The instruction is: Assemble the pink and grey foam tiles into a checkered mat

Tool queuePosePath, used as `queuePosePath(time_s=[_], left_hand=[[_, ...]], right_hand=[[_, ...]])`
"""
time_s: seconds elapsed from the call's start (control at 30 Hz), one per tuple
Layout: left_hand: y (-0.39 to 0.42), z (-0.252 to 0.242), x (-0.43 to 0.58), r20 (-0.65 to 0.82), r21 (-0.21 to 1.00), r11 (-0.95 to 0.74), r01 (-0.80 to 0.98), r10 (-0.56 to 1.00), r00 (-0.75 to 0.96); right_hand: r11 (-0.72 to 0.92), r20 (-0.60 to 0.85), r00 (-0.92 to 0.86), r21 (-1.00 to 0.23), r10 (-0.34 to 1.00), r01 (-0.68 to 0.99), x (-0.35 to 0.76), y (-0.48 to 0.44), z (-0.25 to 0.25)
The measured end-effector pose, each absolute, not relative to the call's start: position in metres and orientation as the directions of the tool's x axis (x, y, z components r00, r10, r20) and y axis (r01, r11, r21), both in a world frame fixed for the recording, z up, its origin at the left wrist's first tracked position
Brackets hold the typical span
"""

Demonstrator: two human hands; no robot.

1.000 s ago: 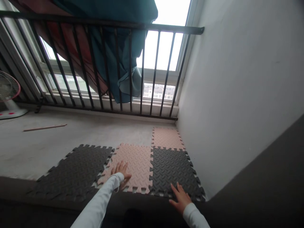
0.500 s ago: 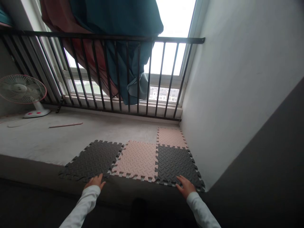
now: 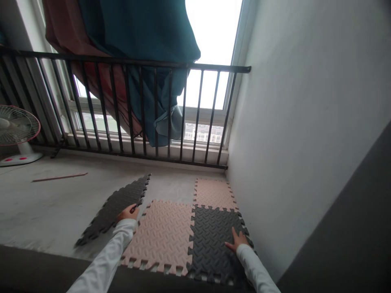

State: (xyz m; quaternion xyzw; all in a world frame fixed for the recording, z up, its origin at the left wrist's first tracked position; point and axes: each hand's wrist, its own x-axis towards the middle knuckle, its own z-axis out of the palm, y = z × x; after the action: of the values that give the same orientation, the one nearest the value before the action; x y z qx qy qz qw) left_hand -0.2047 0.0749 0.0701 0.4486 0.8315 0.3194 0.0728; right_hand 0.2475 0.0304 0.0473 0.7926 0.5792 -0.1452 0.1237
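My left hand (image 3: 127,212) grips the right edge of a dark grey foam mat tile (image 3: 113,206), its fingers closed round the notched border. That tile is tilted, apart from the pink foam tile (image 3: 166,234) to its right. With fingers spread, my right hand (image 3: 238,240) rests on the black foam tile (image 3: 210,238), near its right side. The pink tile and the black tile lie side by side with their toothed edges meeting. Behind the black one, against the wall, is a second pink tile (image 3: 214,193).
A black metal railing (image 3: 122,61) runs in front of a window with a bunched teal and pink curtain (image 3: 143,36). At far left stands a white fan (image 3: 20,130). A thin stick (image 3: 59,177) lies on the concrete ledge (image 3: 18,211). A white wall (image 3: 275,134) bounds the right.
My left hand has taken hold of the dark grey tile, which has gone from lying flat to tilted and apart from the pink one. The view has shifted, with everything lower in it.
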Motion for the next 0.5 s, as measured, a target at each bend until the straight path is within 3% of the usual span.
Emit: queuePosePath(time_s=[0.1, 0.23, 0.5], left_hand=[[0.112, 0.077, -0.155, 0.239, 0.664, 0.285, 0.691, 0.795, -0.557], [0.156, 0.075, -0.089, 0.179, 0.674, 0.231, 0.701, 0.870, -0.459], [0.202, 0.036, 0.003, 0.092, 0.492, 0.143, 0.859, 0.972, -0.215]], right_hand=[[-0.292, -0.380, 0.262, -0.020, 0.887, 0.956, 0.257, 0.059, 0.039], [-0.269, -0.502, 0.276, 0.086, 0.820, 0.959, 0.255, 0.075, 0.038], [-0.174, -0.542, 0.230, 0.153, 0.808, 0.973, 0.251, 0.079, 0.051]])
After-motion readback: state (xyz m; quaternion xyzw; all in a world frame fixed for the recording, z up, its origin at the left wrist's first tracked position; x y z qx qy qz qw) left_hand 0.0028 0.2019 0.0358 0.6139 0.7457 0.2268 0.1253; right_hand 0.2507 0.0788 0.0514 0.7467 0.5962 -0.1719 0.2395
